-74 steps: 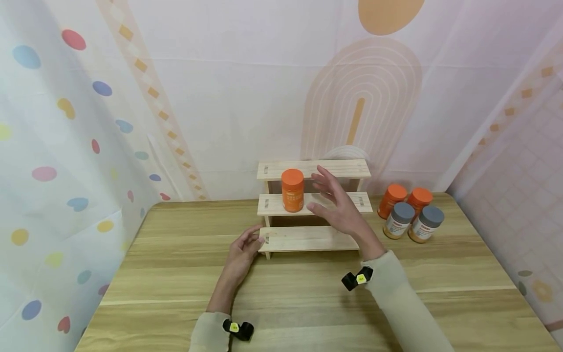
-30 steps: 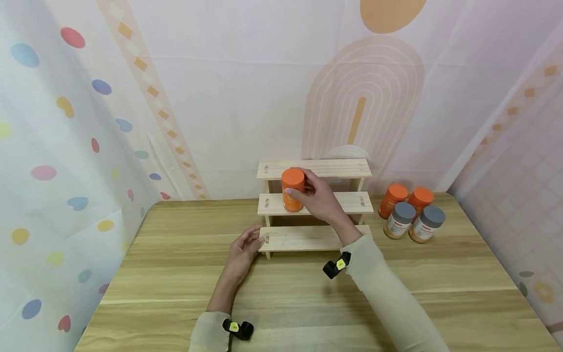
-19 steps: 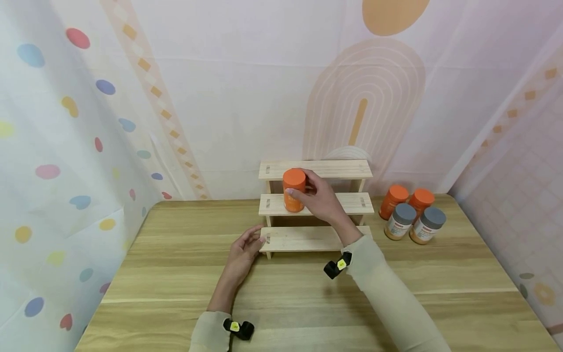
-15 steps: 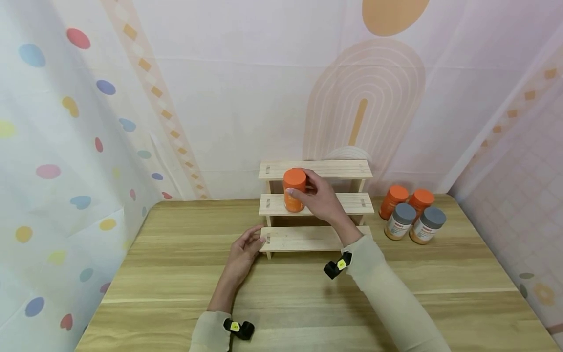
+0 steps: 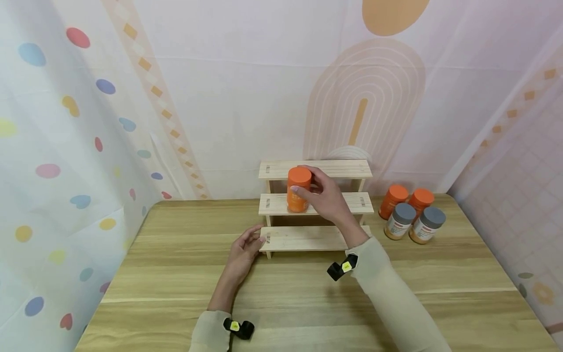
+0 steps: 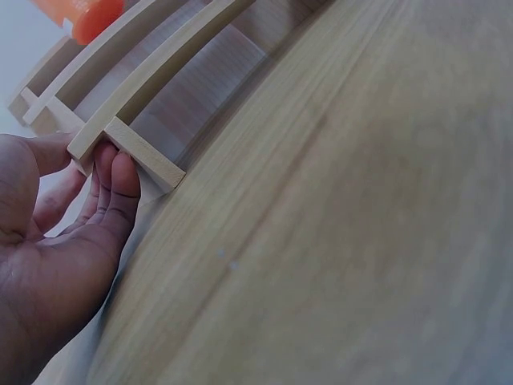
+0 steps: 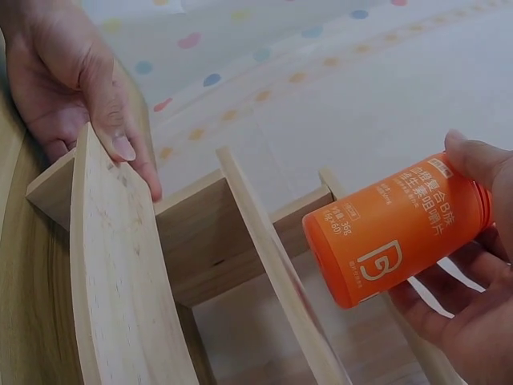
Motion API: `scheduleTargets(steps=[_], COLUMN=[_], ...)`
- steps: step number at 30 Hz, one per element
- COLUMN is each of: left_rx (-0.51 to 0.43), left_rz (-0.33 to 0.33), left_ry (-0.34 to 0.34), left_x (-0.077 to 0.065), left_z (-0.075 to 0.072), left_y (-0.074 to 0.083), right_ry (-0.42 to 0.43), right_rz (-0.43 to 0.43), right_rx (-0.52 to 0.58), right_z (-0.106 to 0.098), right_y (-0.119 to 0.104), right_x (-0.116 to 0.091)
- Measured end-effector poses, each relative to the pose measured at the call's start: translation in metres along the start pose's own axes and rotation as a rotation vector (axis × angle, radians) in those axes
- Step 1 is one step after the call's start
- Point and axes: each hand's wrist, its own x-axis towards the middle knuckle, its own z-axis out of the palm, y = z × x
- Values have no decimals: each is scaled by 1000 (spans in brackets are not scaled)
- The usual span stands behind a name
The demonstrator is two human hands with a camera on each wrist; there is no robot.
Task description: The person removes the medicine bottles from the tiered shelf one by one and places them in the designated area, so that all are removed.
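Observation:
My right hand (image 5: 329,199) grips an orange supplement bottle (image 5: 298,201) with an orange cap, thumb in front and fingers behind. It is at the middle tier of a small three-tier wooden display stand (image 5: 308,238). The right wrist view shows the bottle (image 7: 389,233) with printed label and its base, seemingly just off the board. My left hand (image 5: 241,252) pinches the left end of the stand's lowest board, thumb on top. In the left wrist view, fingers of the left hand (image 6: 68,249) curl under that board's corner, and part of the orange bottle (image 6: 84,16) shows above.
To the right of the stand, two orange-capped bottles (image 5: 393,201) stand behind two grey-capped jars (image 5: 399,222) on the wood-grain table (image 5: 176,274). A patterned curtain (image 5: 237,107) hangs behind the table and along its sides.
My right hand reached in and took hold of the orange bottle. Over the last half second the bottle has shifted slightly right and up. My left hand stays on the stand.

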Motion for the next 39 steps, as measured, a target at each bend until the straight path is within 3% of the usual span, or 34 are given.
scheduleTargets(steps=[17,30,39], left_rx=[4,19,6], left_rz=[2,17,0], left_ry=[-6,15,-12], left_x=[1,2,3], left_z=[1,2,7], left_y=[1,-1,1], right_ry=[33,102,168], right_rz=[-77,-72,-64], right_rx=[-14,12,-51], right_z=[-25,-51,-73], right_y=[-6,-2,2], right_x=[-24,-48,-66])
